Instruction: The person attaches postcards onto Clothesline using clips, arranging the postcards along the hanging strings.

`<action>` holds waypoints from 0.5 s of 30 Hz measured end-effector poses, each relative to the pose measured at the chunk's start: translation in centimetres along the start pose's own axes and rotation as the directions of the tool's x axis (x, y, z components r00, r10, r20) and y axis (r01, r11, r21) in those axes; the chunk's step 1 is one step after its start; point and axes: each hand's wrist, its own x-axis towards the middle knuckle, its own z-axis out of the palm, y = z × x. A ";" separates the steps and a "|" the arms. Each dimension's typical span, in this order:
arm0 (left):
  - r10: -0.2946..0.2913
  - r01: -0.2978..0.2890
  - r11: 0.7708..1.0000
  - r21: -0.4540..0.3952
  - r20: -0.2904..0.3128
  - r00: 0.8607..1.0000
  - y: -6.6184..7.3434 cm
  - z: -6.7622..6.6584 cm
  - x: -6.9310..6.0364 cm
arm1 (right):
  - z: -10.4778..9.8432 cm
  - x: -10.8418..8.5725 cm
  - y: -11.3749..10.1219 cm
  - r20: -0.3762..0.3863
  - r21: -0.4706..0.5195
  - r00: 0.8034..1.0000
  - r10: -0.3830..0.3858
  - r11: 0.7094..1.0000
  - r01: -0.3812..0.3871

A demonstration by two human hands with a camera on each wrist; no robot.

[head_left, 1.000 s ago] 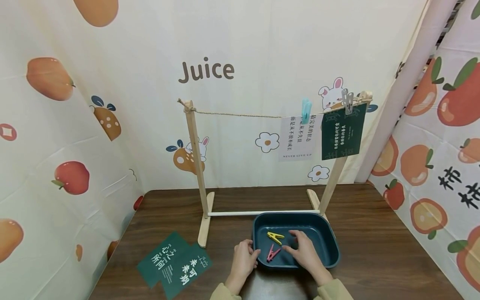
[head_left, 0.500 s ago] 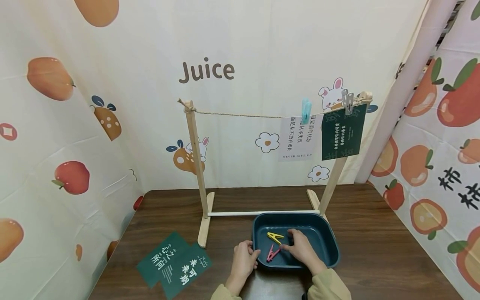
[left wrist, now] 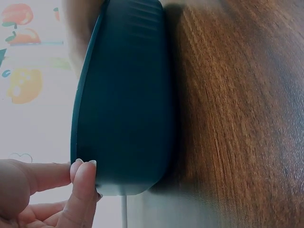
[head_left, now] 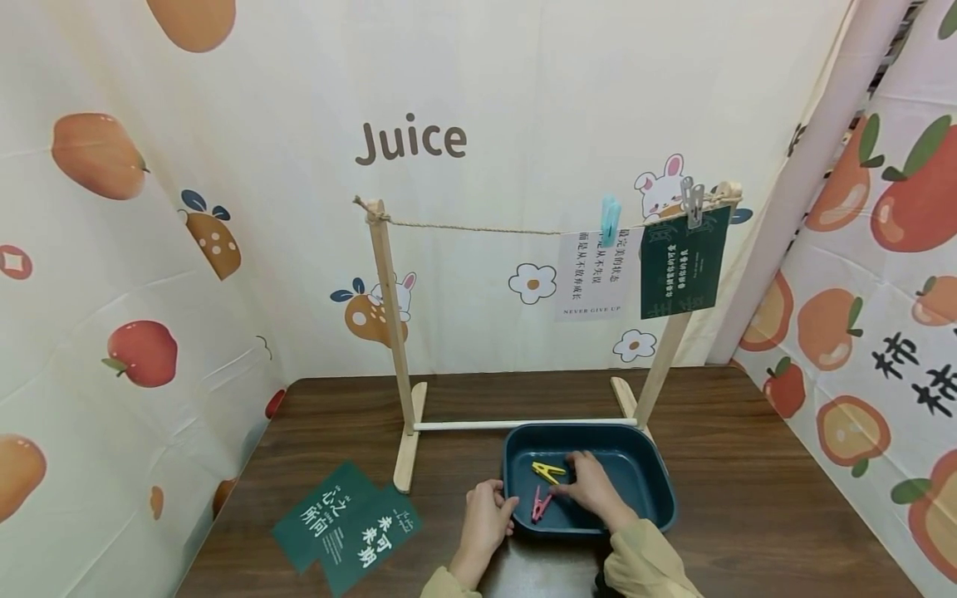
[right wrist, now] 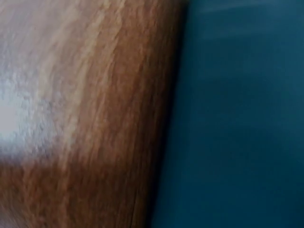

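Note:
My left hand (head_left: 487,522) pinches the rim at the left end of a dark blue plastic tray (head_left: 661,490); in the left wrist view its thumb and fingertips (left wrist: 83,178) meet at the rim. Inside the tray, my right hand (head_left: 596,488) reaches over the bottom with thumb and fingers spread apart. Its thumb is at the arm of a pink clothespin (head_left: 539,505), seemingly touching it. A yellow clothespin (head_left: 548,472) lies just behind, close to the fingers. The right wrist view shows only the tray's side and the tabletop; the right hand is out of that frame.
Behind the tray stands a wooden frame (head_left: 392,324) with a string (head_left: 478,228). A blue clip (head_left: 610,220) holds a white card (head_left: 591,286), and clear clips (head_left: 693,203) hold a green card (head_left: 684,266). Two green cards (head_left: 347,523) overlap on the table, left.
My right hand has moved left and slightly away inside the tray, toward the clothespins. The pink clothespin has turned a little. My left hand stays at the tray's rim.

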 end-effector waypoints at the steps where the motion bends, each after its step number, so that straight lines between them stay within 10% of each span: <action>1: -0.001 0.001 1.000 0.002 -0.001 1.000 0.0 0.0 0.0 | 0.0 0.0 0.0 -0.004 0.002 1.000 -0.006 1.000 0.006; 15: 0.002 -0.002 1.000 -0.003 0.001 1.000 0.0 0.0 0.0 | 0.3 0.3 0.1 0.024 -0.001 1.000 -0.005 1.000 0.005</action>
